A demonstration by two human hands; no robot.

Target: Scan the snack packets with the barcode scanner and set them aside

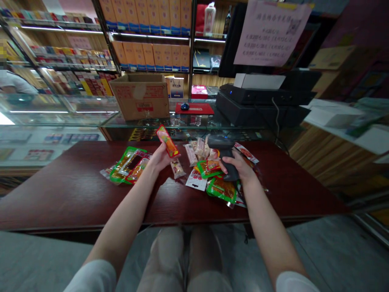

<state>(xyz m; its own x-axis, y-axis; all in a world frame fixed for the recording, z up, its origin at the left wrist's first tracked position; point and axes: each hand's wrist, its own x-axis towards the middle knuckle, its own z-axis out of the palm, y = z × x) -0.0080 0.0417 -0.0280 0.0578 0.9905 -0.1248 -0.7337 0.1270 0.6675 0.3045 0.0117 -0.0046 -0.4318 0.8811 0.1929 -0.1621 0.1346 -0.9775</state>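
Note:
Between the fingers of my left hand [161, 159] is a red-edged snack packet [168, 141], lifted above the dark red table and tilted. My right hand [240, 165] grips a black handheld barcode scanner [231, 172] by its handle, its head pointing left. Under and around the scanner lies a pile of snack packets, with green-edged packets [223, 190], a white packet [197, 180] and several pale wrapped bars [191, 155]. One wrapped bar [177, 168] lies apart, just right of my left hand. Left of that hand is a smaller heap of green- and red-edged packets [124, 164].
Beyond the table [75, 194] runs a glass counter bearing an open cardboard box [142, 97], a mouse [184, 106] on a red mat [202, 108], and a black monitor with a paper notice [270, 34]. Stocked shelves stand behind. Another person's sleeve [16, 83] shows far left.

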